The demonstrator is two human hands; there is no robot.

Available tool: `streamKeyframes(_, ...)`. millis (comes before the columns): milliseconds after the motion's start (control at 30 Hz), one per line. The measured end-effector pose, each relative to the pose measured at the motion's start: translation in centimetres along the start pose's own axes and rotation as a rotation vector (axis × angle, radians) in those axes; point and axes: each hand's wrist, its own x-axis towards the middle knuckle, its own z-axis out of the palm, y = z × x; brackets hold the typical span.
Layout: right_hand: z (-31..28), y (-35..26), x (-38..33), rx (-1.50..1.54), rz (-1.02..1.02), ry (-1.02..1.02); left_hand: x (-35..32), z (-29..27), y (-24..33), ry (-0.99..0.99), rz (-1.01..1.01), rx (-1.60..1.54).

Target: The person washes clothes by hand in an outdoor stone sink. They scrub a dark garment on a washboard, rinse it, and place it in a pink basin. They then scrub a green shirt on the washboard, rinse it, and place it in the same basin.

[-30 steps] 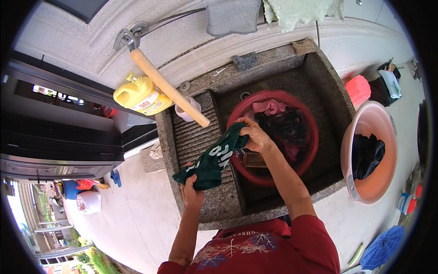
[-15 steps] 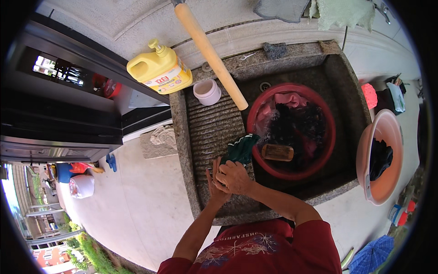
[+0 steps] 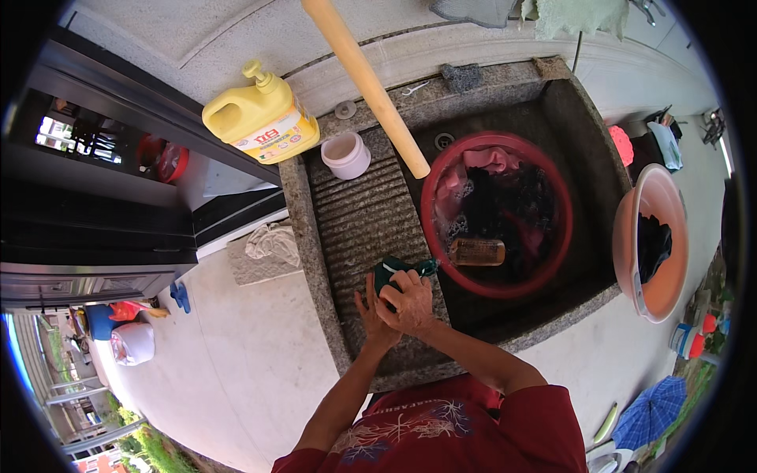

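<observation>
A wet dark green cloth (image 3: 388,272) with white edging lies bunched on the ridged stone washboard (image 3: 371,206). My right hand (image 3: 412,303) is closed over it, fingers curled into the fabric. My left hand (image 3: 376,322) presses flat against the cloth's near left side with its fingers stretched out, partly under my right hand. To the right, a red basin (image 3: 569,225) of water in the stone sink (image 3: 603,197) holds dark and pink clothes (image 3: 505,160). An amber-brown soap bar or block (image 3: 478,252) lies on the clothes by the basin's near side.
At the washboard's far end stand a pale pink tub (image 3: 346,156) and a yellow pump jug (image 3: 264,118). A wooden pole (image 3: 371,83) slants over the sink's back edge. A peach basin (image 3: 674,276) with dark cloth stands at right. A blue umbrella (image 3: 650,414) lies lower right.
The green cloth has been pulled nearer and bunched more tightly under my hands. My right hand's fingers have spread and curled further over it. The whole view has shifted slightly.
</observation>
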Motion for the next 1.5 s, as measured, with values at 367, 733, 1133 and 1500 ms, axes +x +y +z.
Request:
streamKeyframes(367,2.0,8.1,6.5,-0.177,0.159,0.187,1.9,-2.8,1.8,-0.257,-0.180,-0.170)
streamKeyframes(733,3.1,8.2,10.7,-0.498,0.131,0.103,2.5,-3.3,2.7,-0.375,-0.151,-0.064)
streamKeyframes(1133,1.1,5.1,3.0,-0.094,-0.098,-0.166,1.5,-1.4,1.3,-0.247,-0.105,-0.064)
streamKeyframes(1500,-0.6,3.5,1.0,0.150,-0.018,-0.270,0.8,0.1,0.0,-0.074,-0.011,0.085)
